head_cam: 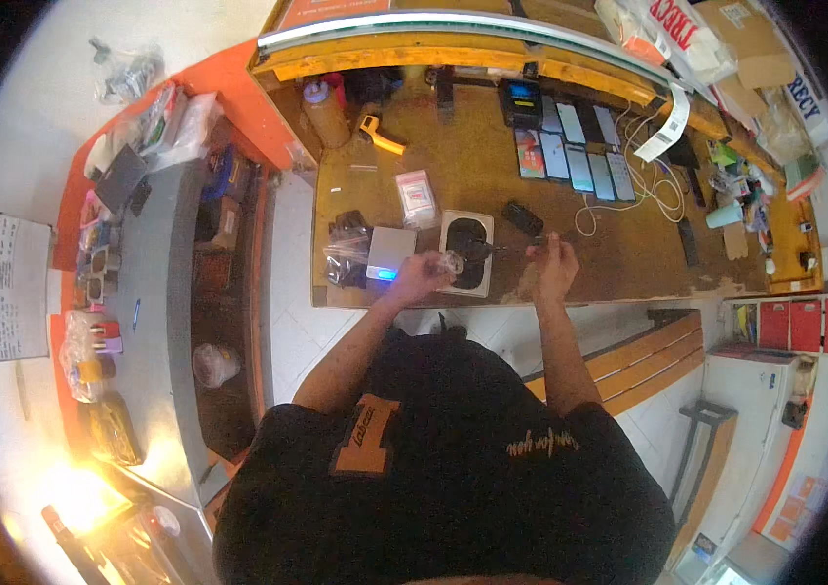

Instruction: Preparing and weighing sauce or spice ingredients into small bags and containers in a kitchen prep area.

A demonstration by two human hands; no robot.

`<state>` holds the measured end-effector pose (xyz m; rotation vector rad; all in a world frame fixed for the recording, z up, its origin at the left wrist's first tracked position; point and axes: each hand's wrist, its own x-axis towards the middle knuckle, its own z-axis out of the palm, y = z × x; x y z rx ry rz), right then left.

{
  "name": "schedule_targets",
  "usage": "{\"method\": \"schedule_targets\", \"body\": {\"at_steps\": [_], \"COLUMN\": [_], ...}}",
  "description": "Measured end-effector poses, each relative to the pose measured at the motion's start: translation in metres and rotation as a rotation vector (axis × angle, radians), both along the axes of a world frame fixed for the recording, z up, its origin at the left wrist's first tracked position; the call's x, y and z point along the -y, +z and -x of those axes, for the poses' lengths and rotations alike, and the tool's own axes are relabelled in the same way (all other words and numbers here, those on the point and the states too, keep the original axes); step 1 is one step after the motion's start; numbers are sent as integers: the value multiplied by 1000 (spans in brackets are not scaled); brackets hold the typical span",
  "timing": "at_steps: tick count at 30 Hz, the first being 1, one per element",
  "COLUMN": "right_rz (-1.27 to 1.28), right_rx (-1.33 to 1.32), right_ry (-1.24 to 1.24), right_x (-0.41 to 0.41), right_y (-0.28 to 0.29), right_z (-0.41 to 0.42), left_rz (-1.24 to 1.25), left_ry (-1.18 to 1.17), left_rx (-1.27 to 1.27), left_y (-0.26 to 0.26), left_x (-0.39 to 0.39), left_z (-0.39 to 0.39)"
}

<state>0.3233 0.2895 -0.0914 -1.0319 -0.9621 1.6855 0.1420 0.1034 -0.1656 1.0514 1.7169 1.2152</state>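
Note:
My left hand (421, 276) holds a small transparent jar (450, 262) over the left edge of a pale rectangular tray (487, 281). Dark rounded shapes fill much of that tray; what they are, I cannot tell. Between the fingertips of my right hand (555, 267) is a thin dark tool (512, 249), its tip pointing left towards the tray. Beside my left hand, a small digital scale (393, 245) has its blue display lit. Left of the scale lies a transparent plastic bag (346, 256) with dark contents. A black object (523, 217) rests above my right hand.
Several smartphones (579, 167) lie in rows near white cables (648, 194) on the wooden table (457, 161). A packet (416, 197), a yellow infrared thermometer (382, 136) and a bottle (325, 113) stand farther back. A glass-edged shelf (457, 25) overhangs the rear. A slatted bench (626, 358) is at right.

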Motion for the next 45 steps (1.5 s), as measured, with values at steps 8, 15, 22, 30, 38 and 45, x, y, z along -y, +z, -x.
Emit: {"method": "schedule_targets", "body": {"at_steps": [8, 15, 22, 30, 38, 45], "right_rz": [-769, -1244, -894, -314, 23, -904], "right_rx": [268, 338, 351, 84, 176, 898], "right_ry": [55, 265, 170, -279, 117, -344], "right_x": [56, 84, 82, 48, 43, 62], "right_y": [64, 69, 49, 44, -40, 0], "right_z": [10, -1, -3, 4, -8, 39], "left_rz": [70, -22, 48, -248, -274, -297], "left_ry": [-76, -89, -125, -132, -68, -14], "left_rx": [249, 434, 397, 391, 824, 751], "left_y": [36, 35, 49, 39, 60, 126], "left_x": [-19, -20, -18, -6, 12, 31], "left_z": [-12, -10, -3, 10, 28, 31]}}
